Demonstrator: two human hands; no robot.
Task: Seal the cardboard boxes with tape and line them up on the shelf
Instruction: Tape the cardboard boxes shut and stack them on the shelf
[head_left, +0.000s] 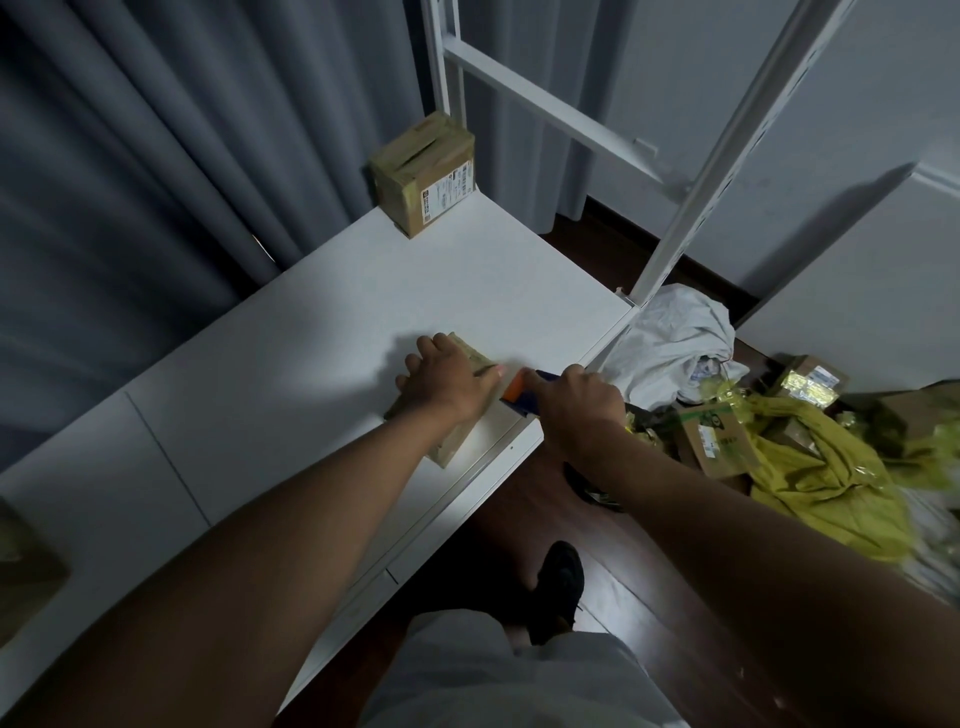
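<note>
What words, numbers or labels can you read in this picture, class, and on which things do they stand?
None can be read.
Box at the back of the shelf: white label, print too blurred.
Box on the floor: label and green mark, too blurred.
Far box on the floor: label, too small.

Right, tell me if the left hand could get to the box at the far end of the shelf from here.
Probably yes, with a stretch. The shelf lies bare between the left hand and the far box, so nothing blocks the way. But that hand presses down the near box and would have to let go first.
</note>
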